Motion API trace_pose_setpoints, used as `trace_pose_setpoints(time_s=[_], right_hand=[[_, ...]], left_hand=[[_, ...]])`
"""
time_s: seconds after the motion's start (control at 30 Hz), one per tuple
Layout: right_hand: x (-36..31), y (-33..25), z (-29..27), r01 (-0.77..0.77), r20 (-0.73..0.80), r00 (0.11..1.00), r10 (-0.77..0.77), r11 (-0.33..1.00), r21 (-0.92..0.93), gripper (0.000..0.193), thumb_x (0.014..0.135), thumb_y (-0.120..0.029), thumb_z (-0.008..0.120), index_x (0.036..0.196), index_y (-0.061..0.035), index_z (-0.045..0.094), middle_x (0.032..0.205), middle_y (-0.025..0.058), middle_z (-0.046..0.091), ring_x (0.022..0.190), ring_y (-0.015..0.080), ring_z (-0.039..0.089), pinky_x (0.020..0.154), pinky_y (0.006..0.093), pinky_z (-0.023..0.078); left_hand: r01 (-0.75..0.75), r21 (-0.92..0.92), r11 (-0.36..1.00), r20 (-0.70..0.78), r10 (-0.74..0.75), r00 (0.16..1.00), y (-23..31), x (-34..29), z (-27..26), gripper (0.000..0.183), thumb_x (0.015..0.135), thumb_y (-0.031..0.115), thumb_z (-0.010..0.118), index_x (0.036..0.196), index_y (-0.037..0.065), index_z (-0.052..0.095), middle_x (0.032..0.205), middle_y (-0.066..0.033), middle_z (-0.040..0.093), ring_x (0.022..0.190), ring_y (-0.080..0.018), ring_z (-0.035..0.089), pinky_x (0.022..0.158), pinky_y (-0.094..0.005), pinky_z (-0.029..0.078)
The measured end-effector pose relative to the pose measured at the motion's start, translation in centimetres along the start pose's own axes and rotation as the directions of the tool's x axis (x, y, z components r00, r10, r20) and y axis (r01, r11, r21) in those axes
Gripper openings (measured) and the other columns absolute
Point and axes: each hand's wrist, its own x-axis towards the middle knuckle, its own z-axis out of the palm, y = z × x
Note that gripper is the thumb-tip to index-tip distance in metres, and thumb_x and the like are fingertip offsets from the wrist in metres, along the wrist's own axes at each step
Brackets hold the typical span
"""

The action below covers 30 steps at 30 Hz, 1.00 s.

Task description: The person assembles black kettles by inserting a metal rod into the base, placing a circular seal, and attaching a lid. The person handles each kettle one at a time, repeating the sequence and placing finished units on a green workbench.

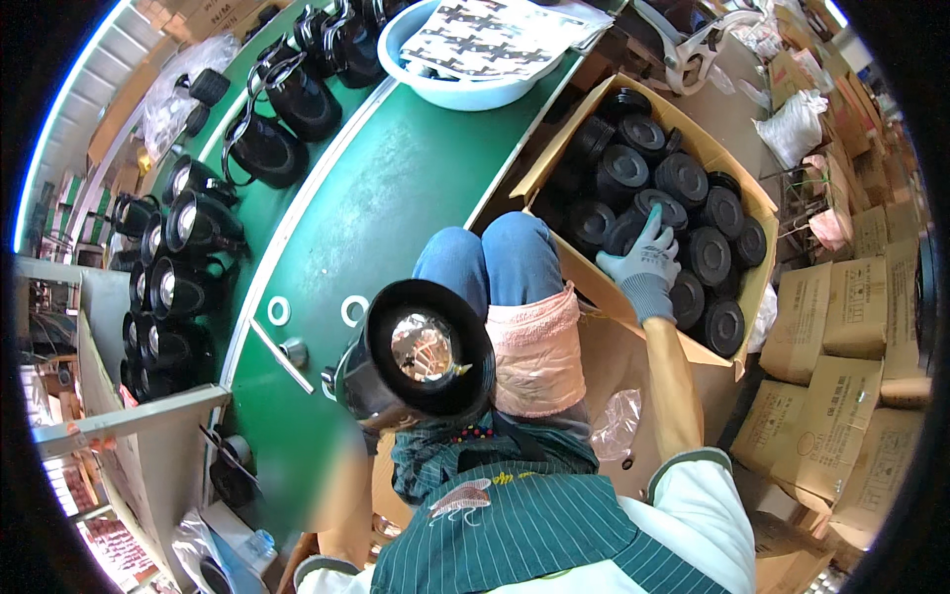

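Observation:
A black jug with a shiny silvery inside tilts over my lap, its wide mouth facing up toward me. My left forearm runs up to the jug from below; the hand holding it is hidden behind its body. To the right, my right hand, in a grey glove, reaches into an open cardboard box full of round black lids. Thumb and forefinger span one black lid among the others, and the glove covers part of it.
Several black jugs stand in rows on the green table at the left. White rings lie near its edge. Beyond is a pale blue basin with a patterned cloth. Closed cartons are stacked at the right.

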Motion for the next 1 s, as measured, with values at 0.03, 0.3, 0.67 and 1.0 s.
trace_pose_setpoints(time_s=[0.03, 0.3, 0.67, 1.0], right_hand=[[-2.0, -0.2, -1.3, 0.128, -0.127, 0.985, -0.114, 0.986, 0.107, 0.13, 0.069, -0.05, 0.088, 0.164, -0.0056, 0.011, 0.152, 0.0295, 0.041, 0.137, 0.0445, 0.046, 0.114, 0.0616, 0.036], [-13.2, -7.6, -5.9, 0.504, -0.102, 0.397, -0.912, 0.124, 0.855, 0.118, 0.065, -0.041, 0.094, 0.158, -0.0047, 0.031, 0.147, 0.0234, 0.044, 0.138, 0.0388, 0.047, 0.118, 0.0474, 0.038], [-15.1, -8.8, -6.6, 0.636, -0.188, 0.324, -0.927, 0.067, 0.769, 0.117, 0.062, -0.038, 0.095, 0.158, -0.0054, 0.036, 0.149, 0.018, 0.046, 0.137, 0.0324, 0.051, 0.116, 0.0453, 0.042], [-11.8, -6.8, 1.5, -0.121, 0.264, 0.523, -0.81, 0.237, 0.964, 0.078, 0.096, -0.042, 0.067, 0.156, -0.002, 0.038, 0.139, 0.0126, 0.06, 0.123, 0.0235, 0.059, 0.108, 0.0382, 0.047]], left_hand=[[0.0, -0.008, 1.0, 0.007, 0.0, 1.0, 0.1, -0.2, -0.4, 0.051, 0.103, 0.024, 0.051, 0.146, -0.002, 0.051, 0.141, -0.0205, 0.059, 0.124, -0.035, 0.059, 0.107, -0.0505, 0.049], [0.006, 0.0, 1.0, 0.111, -0.006, 0.994, 3.4, -2.6, -3.3, 0.054, 0.105, 0.031, 0.047, 0.146, -0.003, 0.05, 0.144, -0.0225, 0.057, 0.126, -0.0387, 0.058, 0.108, -0.0551, 0.048], [-0.028, -0.032, 0.999, 0.162, 0.033, 0.986, 4.8, -3.2, -8.1, 0.054, 0.106, 0.036, 0.044, 0.142, -0.003, 0.053, 0.142, -0.0234, 0.058, 0.125, -0.0408, 0.059, 0.106, -0.0572, 0.049], [-0.315, 0.625, -0.715, 0.763, 0.471, 0.442, 9.0, -5.2, 19.8, 0.027, 0.08, 0.013, 0.074, 0.105, 0.005, 0.08, 0.105, -0.0122, 0.078, 0.096, -0.0251, 0.077, 0.083, -0.0334, 0.061]])
